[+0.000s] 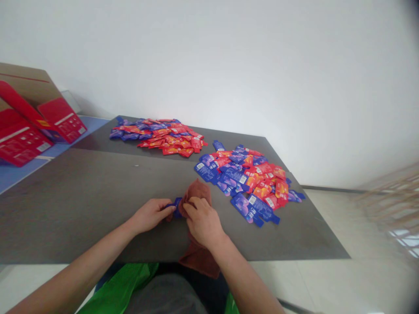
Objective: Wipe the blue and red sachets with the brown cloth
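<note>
My left hand (153,215) pinches the left end of a small blue pouch (177,206) above the near part of the grey table. A brown cloth (200,188) is bunched in my right hand (203,221), whose fingers are closed on it and press it against the pouch's right side. The cloth covers much of that pouch, and its lower end hangs over the table's front edge. To the right of my hands lies a loose pile of flat blue and red pouches (242,174) with printed labels.
A second heap of red and blue pouches (160,135) lies at the back of the grey table (81,205). Open red cardboard boxes (62,115) stand on a blue surface at the left. A white wall (229,65) rises behind. A slatted wooden rack (393,192) is at far right.
</note>
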Demonstrator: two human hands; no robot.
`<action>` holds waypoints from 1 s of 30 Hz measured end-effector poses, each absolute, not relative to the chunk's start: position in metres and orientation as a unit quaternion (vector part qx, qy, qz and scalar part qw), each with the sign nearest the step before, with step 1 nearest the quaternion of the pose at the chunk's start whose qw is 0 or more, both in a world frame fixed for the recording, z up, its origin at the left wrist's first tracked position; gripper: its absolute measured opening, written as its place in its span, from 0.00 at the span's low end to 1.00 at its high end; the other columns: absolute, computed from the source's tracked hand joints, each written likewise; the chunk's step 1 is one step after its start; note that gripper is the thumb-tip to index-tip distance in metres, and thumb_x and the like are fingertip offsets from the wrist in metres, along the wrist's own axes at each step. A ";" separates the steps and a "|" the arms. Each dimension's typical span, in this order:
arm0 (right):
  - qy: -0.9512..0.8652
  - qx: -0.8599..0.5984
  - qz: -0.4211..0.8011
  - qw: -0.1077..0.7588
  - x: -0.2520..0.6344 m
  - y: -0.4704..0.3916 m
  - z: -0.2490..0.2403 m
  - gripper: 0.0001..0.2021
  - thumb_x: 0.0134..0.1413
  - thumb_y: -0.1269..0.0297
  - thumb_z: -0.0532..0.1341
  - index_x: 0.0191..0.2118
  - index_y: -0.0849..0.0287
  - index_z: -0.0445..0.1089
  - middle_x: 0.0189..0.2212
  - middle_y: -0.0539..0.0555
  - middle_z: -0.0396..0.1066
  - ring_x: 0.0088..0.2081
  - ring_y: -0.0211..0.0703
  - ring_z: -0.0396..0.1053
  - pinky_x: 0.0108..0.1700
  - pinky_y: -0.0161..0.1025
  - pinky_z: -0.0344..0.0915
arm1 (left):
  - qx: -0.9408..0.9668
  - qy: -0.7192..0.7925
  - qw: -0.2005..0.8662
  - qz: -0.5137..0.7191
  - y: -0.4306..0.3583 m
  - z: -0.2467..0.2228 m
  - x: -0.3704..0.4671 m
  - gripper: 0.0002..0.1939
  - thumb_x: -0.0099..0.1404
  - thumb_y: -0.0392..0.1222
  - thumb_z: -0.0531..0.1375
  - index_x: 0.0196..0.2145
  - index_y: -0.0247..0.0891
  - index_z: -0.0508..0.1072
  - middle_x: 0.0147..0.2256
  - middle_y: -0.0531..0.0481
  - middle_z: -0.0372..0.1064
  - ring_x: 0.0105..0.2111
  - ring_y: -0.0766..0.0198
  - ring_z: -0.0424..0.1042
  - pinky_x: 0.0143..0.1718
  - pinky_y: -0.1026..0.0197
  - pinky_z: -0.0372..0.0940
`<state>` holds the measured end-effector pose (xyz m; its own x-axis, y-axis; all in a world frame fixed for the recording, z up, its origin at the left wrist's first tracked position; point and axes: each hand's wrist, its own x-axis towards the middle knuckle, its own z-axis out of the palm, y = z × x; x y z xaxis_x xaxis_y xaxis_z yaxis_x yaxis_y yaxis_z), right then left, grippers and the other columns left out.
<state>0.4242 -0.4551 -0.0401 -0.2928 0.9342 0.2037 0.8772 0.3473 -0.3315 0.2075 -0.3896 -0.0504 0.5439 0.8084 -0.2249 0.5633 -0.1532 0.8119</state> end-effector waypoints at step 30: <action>-0.748 -0.627 0.083 0.199 0.380 -0.454 -0.027 0.04 0.62 0.64 0.59 0.41 0.52 0.70 0.41 0.52 0.70 0.42 0.44 0.70 0.37 0.37 0.62 | 0.768 0.428 0.442 0.180 -0.393 -0.057 0.207 0.14 0.66 0.49 0.54 0.28 0.38 0.71 0.27 0.52 0.71 0.30 0.61 0.69 0.34 0.63 0.61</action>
